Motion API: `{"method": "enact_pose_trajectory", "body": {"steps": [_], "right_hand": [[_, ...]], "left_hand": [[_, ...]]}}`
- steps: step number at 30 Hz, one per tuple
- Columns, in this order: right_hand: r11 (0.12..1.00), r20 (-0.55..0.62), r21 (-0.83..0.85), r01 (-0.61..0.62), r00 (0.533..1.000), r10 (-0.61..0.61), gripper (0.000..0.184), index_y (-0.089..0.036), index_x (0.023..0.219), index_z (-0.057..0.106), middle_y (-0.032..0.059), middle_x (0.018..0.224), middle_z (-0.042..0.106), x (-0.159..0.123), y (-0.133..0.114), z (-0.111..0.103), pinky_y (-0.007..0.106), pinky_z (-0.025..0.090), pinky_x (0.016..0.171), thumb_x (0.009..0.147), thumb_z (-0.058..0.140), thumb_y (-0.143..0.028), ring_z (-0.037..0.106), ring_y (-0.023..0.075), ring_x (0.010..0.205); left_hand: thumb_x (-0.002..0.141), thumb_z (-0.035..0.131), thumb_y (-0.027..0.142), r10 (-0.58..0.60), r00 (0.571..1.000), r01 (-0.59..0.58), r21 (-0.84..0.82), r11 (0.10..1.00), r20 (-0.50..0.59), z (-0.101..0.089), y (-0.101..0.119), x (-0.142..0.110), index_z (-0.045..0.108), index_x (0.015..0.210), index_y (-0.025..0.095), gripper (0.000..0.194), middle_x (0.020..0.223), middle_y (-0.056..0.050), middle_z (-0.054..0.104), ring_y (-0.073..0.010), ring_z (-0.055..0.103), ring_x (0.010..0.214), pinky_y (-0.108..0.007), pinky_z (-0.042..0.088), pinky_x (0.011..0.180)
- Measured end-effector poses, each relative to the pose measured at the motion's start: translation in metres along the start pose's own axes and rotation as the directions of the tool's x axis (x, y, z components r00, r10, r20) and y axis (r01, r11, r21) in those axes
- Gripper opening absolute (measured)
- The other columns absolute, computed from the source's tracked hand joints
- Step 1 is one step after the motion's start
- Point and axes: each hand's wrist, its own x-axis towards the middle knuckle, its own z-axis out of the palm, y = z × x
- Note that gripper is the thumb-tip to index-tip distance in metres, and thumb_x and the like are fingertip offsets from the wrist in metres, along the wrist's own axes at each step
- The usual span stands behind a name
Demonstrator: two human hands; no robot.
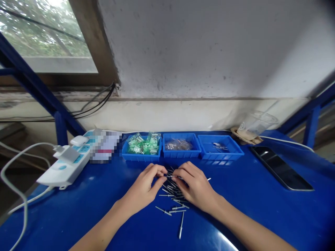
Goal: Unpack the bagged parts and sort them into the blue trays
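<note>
L hand (146, 186) & R hand (195, 183): thumb + fingertips of each pinched nearly closed on one thin metal pin (172, 176), held approx. level betw. them, just above loose pile of similar pins (171, 188) on blue table (274, 209). A few strays nearer the person, one well apart from rest.

Beyond hands, 3 blue bins in a row. L bin (141, 158): green/clear bags (142, 144) w/ metal bits, filled approx. to rim. Mid bin (182, 153): clear bag (178, 144), contents too blurred to ID. R bin (222, 157): few loose pins, mostly bare floor.

Far R: phone (281, 168), clear cup (258, 123) w/ straw behind it. Far L: white power strip (65, 170) w/ plugs.
</note>
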Motion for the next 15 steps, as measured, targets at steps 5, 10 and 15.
{"method": "enact_pose_trajectory", "body": {"steps": [5,10,15], "right_hand": [[1.0,-0.024,0.026,-0.002,1.0,0.002,0.013,-0.017,0.09,0.058,0.006,0.081,0.058,0.0009,-0.0012,-0.0019,0.03,0.039,0.065,0.091,0.046,-0.021,0.047,0.0164,0.073],[1.0,-0.02,0.016,-0.011,1.0,0.012,0.018,-0.015,0.086,0.058,0.0057,0.076,0.057,0.0018,-0.0023,-0.0025,0.03,0.037,0.064,0.092,0.042,-0.02,0.045,0.0161,0.07],[0.999,0.02,-0.039,-0.022,1.0,0.023,0.021,-0.016,0.082,0.057,0.0048,0.074,0.057,0.0021,-0.0031,-0.0041,0.03,0.036,0.066,0.093,0.041,-0.023,0.046,0.016,0.07]], "left_hand": [[0.091,0.046,0.021,0.124,0.992,-0.122,0.072,0.99,-0.025,-0.004,0.0051,0.0027,0.054,0.084,0.02,0.011,0.08,0.0,0.057,-0.0149,0.051,0.08,-0.028,0.042,0.073],[0.089,0.05,0.021,0.162,0.982,-0.152,0.096,0.984,-0.1,-0.0031,0.0042,0.0017,0.058,0.099,0.023,0.012,0.083,0.0,0.06,-0.0151,0.053,0.081,-0.028,0.043,0.074],[0.092,0.045,0.022,0.14,0.984,-0.126,0.122,0.985,-0.111,0.0002,0.0058,0.0012,0.056,0.084,0.021,0.013,0.077,0.002,0.06,-0.013,0.054,0.072,-0.029,0.041,0.079]]}}
